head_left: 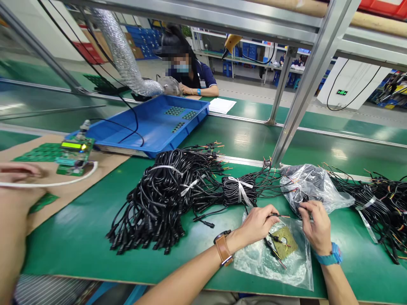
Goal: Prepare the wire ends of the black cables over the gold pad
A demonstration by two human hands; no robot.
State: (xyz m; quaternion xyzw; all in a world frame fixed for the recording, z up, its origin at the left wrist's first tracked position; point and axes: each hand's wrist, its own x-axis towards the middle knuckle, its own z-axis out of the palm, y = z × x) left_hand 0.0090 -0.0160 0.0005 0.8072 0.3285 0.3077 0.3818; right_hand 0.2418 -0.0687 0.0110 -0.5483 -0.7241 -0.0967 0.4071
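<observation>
My left hand point(259, 221) is closed in a pinch on a thin black cable, whose coloured wire ends stick out to the right. My right hand point(315, 224) has its fingertips pinched at the mouth of a clear plastic bag point(327, 186) with dark parts inside; what they hold is too small to make out. Below both hands lies a flat clear bag point(270, 269). On it rest a yellowish-green square piece point(290, 245) and short black cable ends point(271, 250) with bared wires.
Bundled black cables point(159, 199) and a tied coil point(238, 190) lie to the left, more cables point(375, 199) to the right. Behind stands a blue tray point(152, 123). Another person's hand point(19, 178) is beside a circuit board with a lit display point(74, 148). A metal post point(302, 89) rises behind.
</observation>
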